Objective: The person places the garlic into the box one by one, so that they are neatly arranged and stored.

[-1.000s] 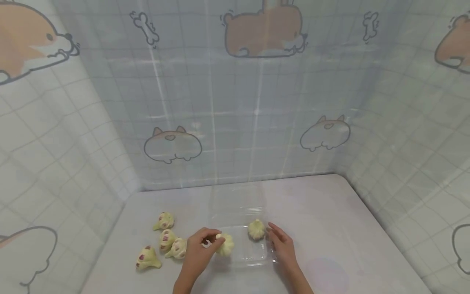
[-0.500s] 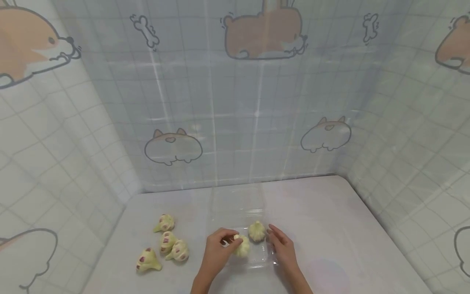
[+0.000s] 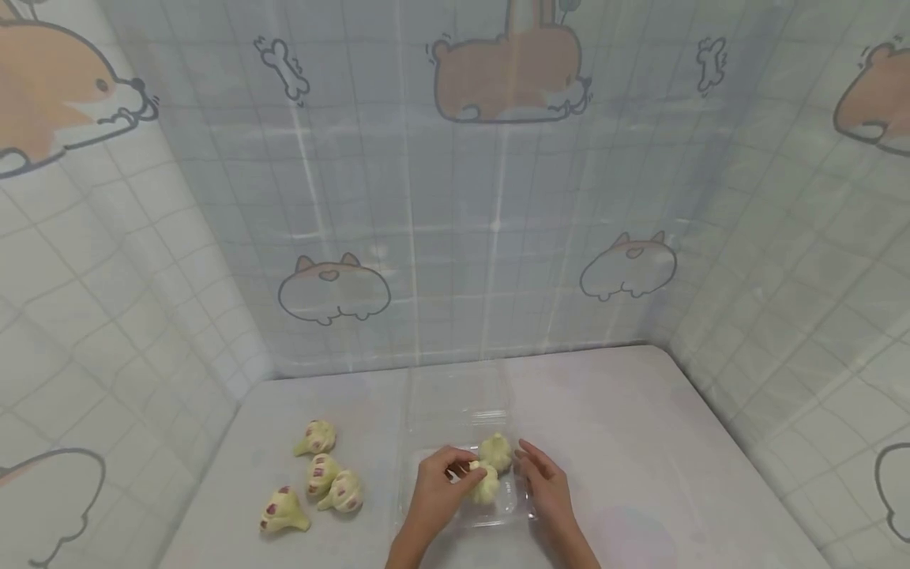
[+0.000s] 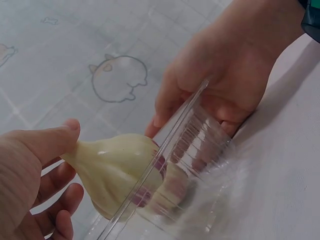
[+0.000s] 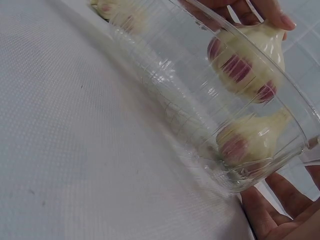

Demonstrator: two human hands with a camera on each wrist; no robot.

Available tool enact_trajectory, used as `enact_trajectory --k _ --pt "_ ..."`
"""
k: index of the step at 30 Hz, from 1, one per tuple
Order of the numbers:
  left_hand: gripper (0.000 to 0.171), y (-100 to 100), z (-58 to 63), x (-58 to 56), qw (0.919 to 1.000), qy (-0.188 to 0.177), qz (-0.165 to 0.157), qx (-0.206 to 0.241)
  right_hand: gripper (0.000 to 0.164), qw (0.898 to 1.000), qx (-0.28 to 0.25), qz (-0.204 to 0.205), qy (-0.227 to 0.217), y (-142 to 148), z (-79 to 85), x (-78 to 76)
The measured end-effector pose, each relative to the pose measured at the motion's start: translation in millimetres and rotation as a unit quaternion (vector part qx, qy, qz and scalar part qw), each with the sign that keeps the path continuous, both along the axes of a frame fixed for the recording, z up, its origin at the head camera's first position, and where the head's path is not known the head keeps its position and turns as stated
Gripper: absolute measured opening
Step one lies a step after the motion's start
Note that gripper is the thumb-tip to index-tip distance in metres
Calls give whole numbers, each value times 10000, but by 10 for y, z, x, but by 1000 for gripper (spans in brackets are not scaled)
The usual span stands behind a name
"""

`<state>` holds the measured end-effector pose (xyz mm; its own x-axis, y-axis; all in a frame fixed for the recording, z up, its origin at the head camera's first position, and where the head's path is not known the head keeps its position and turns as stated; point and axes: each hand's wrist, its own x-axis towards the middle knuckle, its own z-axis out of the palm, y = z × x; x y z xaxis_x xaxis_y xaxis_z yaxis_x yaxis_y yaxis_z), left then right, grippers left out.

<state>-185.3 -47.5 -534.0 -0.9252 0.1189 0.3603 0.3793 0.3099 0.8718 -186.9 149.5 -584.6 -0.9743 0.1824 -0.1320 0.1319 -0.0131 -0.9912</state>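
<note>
My left hand (image 3: 439,486) pinches a pale garlic bulb (image 4: 117,167) by its stem, between thumb and fingers. Purple patches mark the underside of that bulb (image 5: 245,67). It hangs tilted over a clear plastic clamshell box (image 3: 490,521), its lower part level with the rim in the left wrist view. Inside the box, at the far right corner, stands a second garlic bulb (image 3: 496,451), stem up. My right hand (image 3: 549,484) rests against the right side of the box with fingers loosely extended; its fingertips (image 5: 287,192) show beside the wall.
The box's transparent lid (image 3: 455,395) lies folded back, away from me. Several more garlic bulbs (image 3: 323,474) with purple patches lie on the white tabletop (image 3: 626,442) to the left. A patterned curtain (image 3: 455,190) encloses the back and sides.
My left hand has carried the garlic bulb rightward across the box, close to the bulb inside. My right hand has stayed at the box's right side.
</note>
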Motion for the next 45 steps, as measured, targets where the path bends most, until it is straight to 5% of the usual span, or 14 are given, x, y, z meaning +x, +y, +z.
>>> enact_trajectory --k 17,24,35,45 --pt "17 111 -79 -39 9986 -34 -220 -484 40 9998 -151 39 128 -7 -19 28" --pt "18 155 -107 -52 9985 62 -291 -459 37 9991 -378 175 113 -41 299 165" --pt "18 230 -123 -67 9978 -87 -448 -479 38 9987 -442 209 135 6 -14 25" --pt "19 243 -111 -75 9965 -174 -533 -622 39 9999 -53 58 125 -9 -12 11"
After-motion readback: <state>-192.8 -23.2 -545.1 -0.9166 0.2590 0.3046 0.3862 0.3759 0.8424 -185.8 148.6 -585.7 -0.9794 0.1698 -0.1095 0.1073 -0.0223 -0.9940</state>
